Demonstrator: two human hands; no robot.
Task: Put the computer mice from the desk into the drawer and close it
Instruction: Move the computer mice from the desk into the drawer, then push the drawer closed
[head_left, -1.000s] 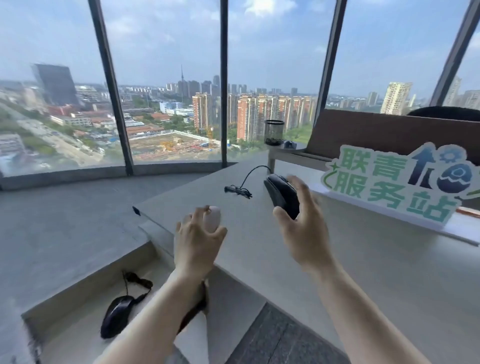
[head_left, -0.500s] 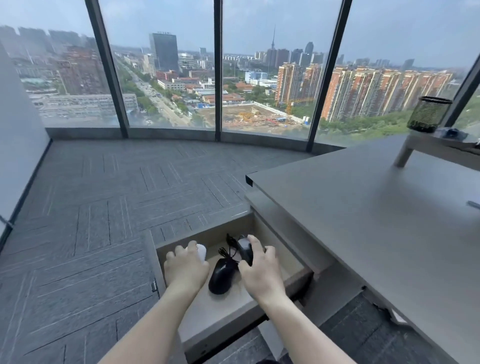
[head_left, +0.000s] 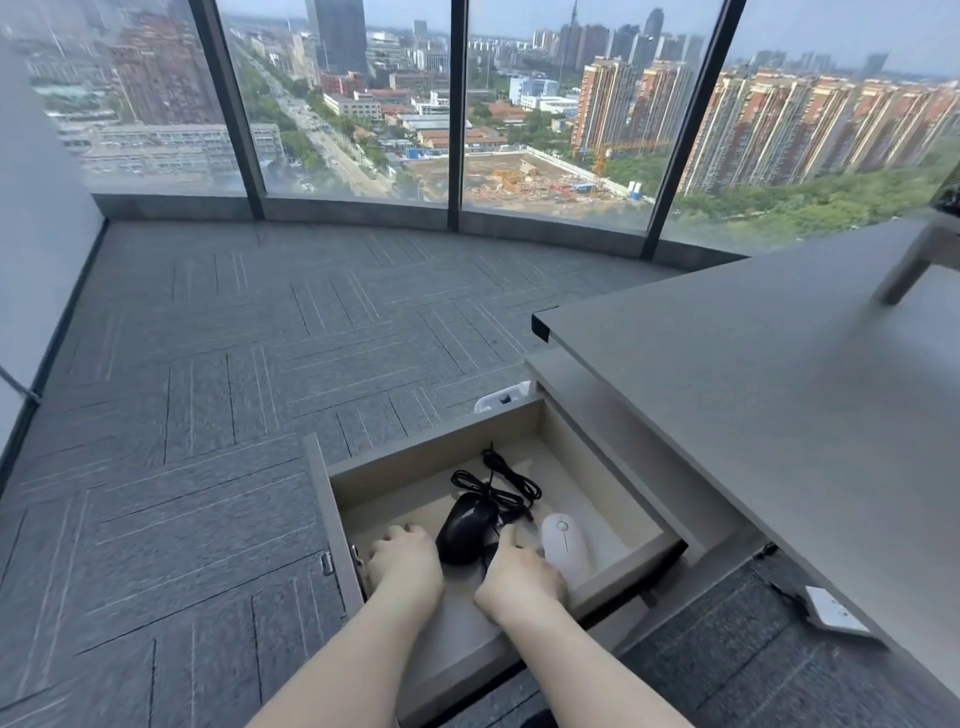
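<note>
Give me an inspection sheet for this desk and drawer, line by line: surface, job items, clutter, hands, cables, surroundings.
Surface: desk top, visible part bare.
Job's things: black mouse and white mouse lie inside the open drawer; whether another black mouse sits under the right hand cannot be told.
Clutter: white floor socket plate beside the desk.
Hands: left hand empty, resting in the drawer; right hand between the two mice, grip unclear.
Cables: black cord coiled behind the black mouse.
Surroundings: grey carpet, glass wall over a city.

No readable text, labels or brands anywhere (mice unmarked too).
</note>
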